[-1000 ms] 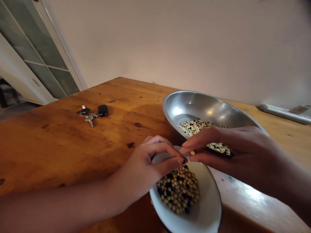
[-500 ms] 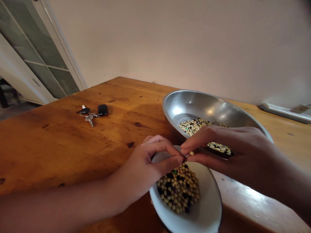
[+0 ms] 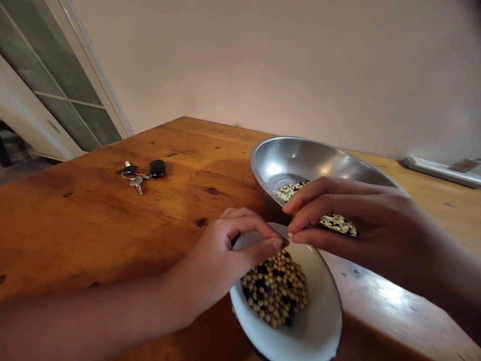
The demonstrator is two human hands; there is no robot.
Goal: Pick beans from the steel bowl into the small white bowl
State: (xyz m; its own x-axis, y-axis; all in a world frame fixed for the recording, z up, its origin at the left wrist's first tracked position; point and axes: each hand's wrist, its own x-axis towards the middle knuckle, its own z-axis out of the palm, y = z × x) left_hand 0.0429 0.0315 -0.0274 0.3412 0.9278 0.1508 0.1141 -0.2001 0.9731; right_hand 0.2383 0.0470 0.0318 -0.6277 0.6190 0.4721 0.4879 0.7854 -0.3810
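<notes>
A white enamel bowl with a dark rim sits at the table's near edge and holds a heap of pale and dark beans. My left hand grips its far rim, thumb and fingers curled over the edge. My right hand hovers just above that rim and pinches one pale bean between thumb and fingertips. Behind it stands a steel bowl with more mixed beans on its bottom, partly hidden by my right hand.
A bunch of keys with a black fob lies on the wooden table at the left. A white strip rests at the table's far right by the wall. A glass door stands at the far left.
My right hand has lifted slightly and its fingers have closed more tightly on the pale bean. My left hand stays on the white bowl's rim.
</notes>
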